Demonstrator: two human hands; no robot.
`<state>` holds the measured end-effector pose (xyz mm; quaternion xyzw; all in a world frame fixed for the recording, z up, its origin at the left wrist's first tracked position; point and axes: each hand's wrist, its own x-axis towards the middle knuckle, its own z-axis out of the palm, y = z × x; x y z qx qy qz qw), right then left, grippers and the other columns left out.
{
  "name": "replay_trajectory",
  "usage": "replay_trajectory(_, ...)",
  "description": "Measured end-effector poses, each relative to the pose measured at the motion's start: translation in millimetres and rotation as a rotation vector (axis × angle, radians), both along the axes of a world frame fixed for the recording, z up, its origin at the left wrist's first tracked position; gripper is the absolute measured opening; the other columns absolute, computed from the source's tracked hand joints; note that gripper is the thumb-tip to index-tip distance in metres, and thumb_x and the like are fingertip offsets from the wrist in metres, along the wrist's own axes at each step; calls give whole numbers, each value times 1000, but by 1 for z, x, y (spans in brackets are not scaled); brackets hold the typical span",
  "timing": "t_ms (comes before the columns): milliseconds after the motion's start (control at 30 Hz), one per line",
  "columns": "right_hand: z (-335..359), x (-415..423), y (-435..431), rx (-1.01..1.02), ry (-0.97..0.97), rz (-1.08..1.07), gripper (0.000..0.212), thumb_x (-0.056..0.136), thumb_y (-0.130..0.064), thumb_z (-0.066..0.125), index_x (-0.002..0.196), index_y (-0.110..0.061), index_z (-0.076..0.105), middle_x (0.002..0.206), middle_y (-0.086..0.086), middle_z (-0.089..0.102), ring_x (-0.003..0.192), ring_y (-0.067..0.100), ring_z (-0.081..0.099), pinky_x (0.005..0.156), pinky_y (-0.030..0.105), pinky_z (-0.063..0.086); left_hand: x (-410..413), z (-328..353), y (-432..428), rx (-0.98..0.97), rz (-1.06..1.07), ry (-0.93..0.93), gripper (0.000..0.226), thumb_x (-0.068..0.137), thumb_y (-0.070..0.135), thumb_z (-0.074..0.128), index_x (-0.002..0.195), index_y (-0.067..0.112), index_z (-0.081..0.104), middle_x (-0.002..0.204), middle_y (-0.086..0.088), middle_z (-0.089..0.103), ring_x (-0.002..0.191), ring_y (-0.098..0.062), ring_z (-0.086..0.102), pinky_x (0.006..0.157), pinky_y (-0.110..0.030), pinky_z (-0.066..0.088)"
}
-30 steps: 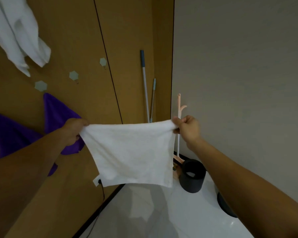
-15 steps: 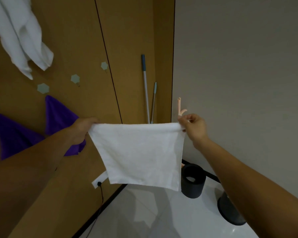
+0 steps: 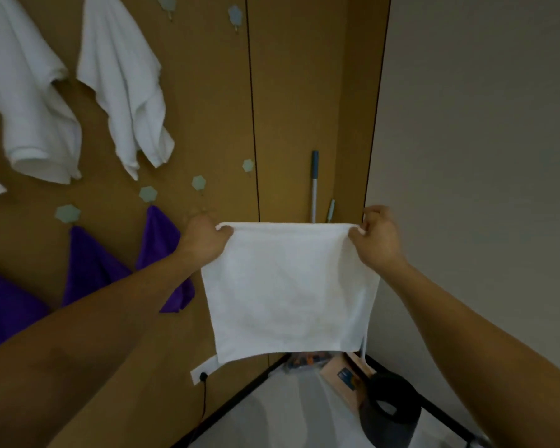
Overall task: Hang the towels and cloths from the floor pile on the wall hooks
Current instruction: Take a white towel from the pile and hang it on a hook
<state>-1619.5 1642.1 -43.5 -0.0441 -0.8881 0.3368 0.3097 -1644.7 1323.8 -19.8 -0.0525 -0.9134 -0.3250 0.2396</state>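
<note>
A white cloth is hanging mid-frame, stretched flat; the left hand and right hand are each pinching a top corner. White towels and purple cloths are already hanging off wall hooks at left. A black bin is sitting lower right.

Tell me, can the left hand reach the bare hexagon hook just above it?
Probably yes: the left hand is just below the hook, with nothing between them. It grips a corner of the white cloth, which would come along.
</note>
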Motion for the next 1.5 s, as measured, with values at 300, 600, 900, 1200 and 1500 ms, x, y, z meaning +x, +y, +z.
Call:
replay_trajectory(300, 53, -29, -39, -190, 84, 281, 15, 95, -18, 40, 96, -24, 54, 88, -12, 57, 82, 13, 56, 71, 29, 41, 5, 46, 24, 466, -47, 224, 24, 89, 5, 46, 80, 26, 41, 74, 8, 46, 65, -8, 45, 57, -20, 38)
replay_trajectory(600, 106, -71, -84, -122, -93, 624, 33, 73, -51, 77, 88, -22, 72, 85, -6, 72, 77, 14, 68, 69, 31, 55, -23, 91, -11, 253, -161, 113, 36, 66, 67, 68, 79, 34, 64, 82, 19, 64, 76, 5, 59, 58, -2, 39)
replay_trajectory(900, 149, -167, -144, -195, 227, 625, 24, 91, -40, 62, 70, -27, 60, 77, -6, 60, 71, 11, 56, 63, 25, 42, -110, 143, -52, 182, -262, 65, 41, 83, 52, 65, 79, 12, 73, 75, 0, 72, 65, -7, 67, 56, -14, 49)
replay_trajectory(1200, 213, -262, -191, -91, 322, 532, 29, 91, -41, 60, 82, -14, 64, 79, 3, 66, 72, 19, 61, 60, 28, 44, -198, 197, -72, 167, -44, 346, 38, 97, 42, 48, 92, 9, 65, 81, -1, 63, 74, -13, 56, 63, -22, 37)
replay_trajectory(1500, 281, -359, -225, -284, 505, 548, 29, 91, -41, 59, 90, -12, 64, 84, 5, 66, 81, 24, 63, 74, 42, 53, -282, 277, -56, 253, 68, 504, 35, 100, 33, 44, 114, 4, 60, 108, -11, 63, 101, -28, 59, 80, -30, 41)
